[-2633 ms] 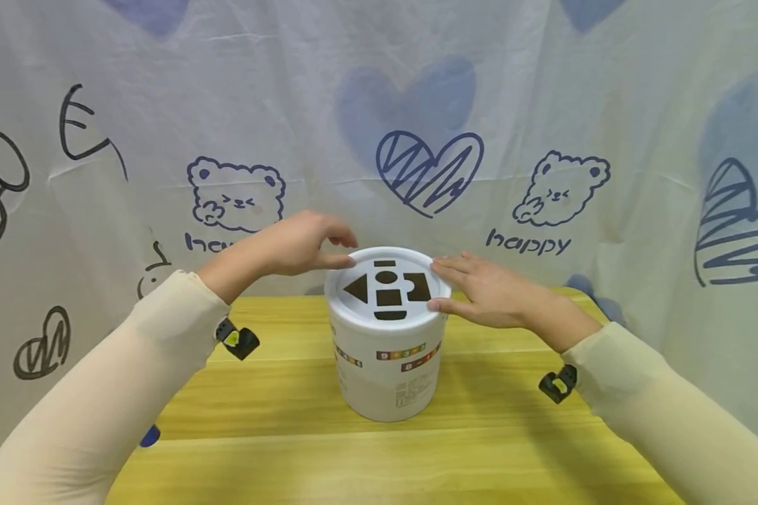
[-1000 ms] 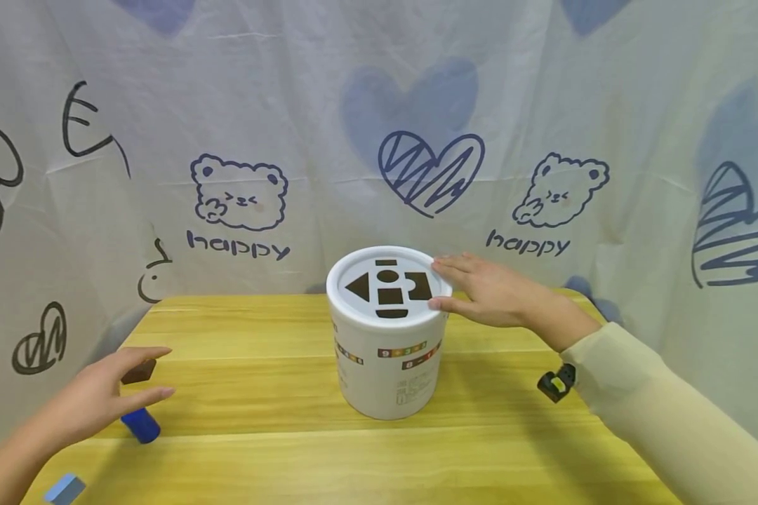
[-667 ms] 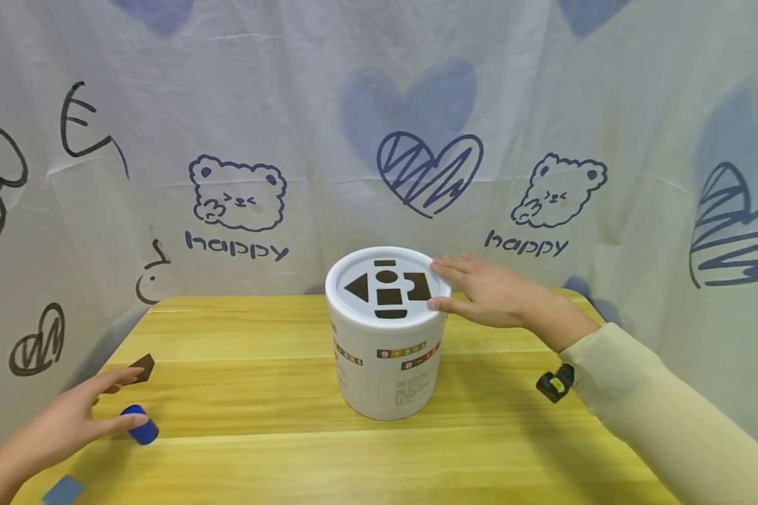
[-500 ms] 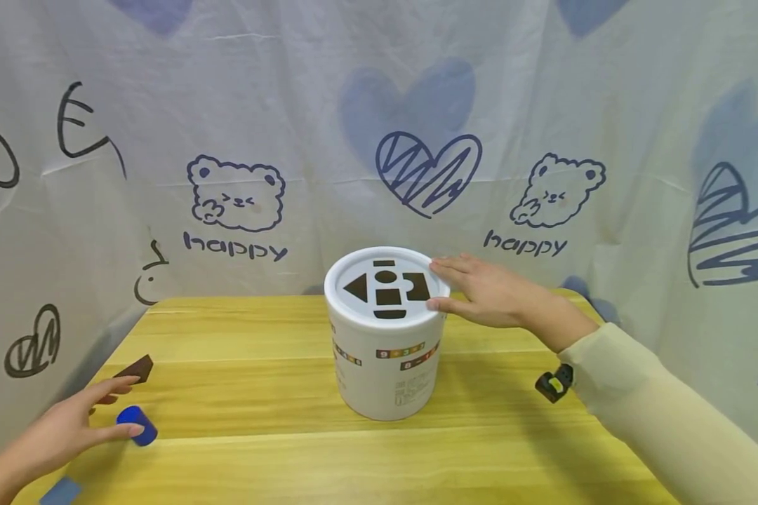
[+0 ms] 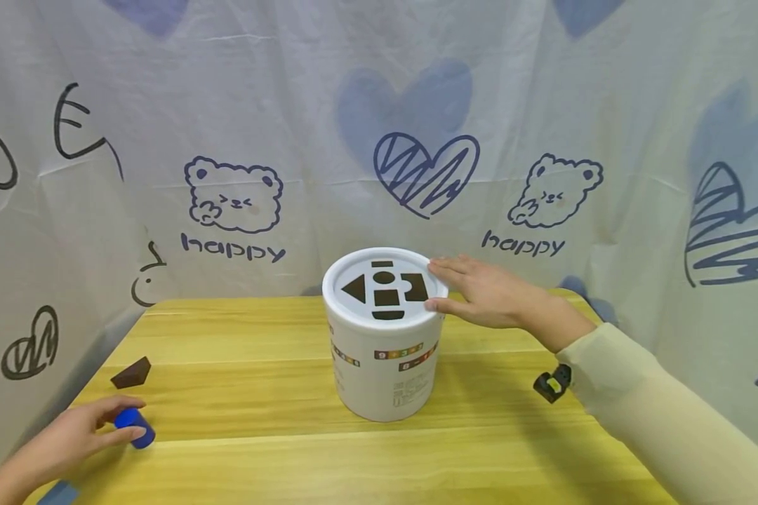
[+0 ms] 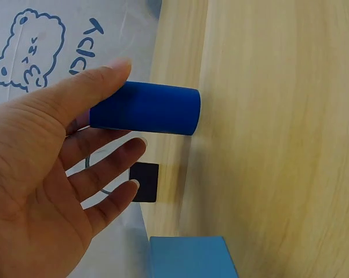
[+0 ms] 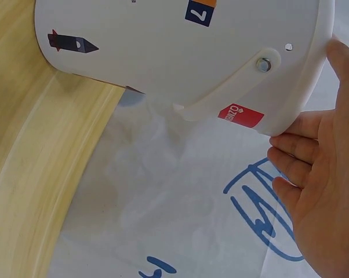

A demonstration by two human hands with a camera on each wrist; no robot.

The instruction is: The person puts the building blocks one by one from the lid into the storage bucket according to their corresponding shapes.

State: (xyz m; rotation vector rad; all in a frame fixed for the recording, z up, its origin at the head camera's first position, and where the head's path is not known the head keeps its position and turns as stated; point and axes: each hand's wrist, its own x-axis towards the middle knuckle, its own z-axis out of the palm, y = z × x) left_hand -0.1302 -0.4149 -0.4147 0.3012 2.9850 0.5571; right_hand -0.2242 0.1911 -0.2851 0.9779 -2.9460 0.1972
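Observation:
In the head view, my left hand is at the table's left side, thumb and fingers around a blue cylinder block. The left wrist view shows that blue cylinder between thumb and index finger, the other fingers loosely bent away from it. My right hand rests with fairly straight fingers on the right rim of a white bucket, whose lid has several shaped holes. In the right wrist view, fingertips touch the rim near the bucket's handle.
A dark brown block lies behind the left hand. A light blue block, partly hidden by the left wrist, is nearer the front. The wood-grain table ends at a printed curtain.
My left hand left the bucket's lid, moved down to the table's left side and closed around the blue cylinder. My right hand stayed on the bucket's rim.

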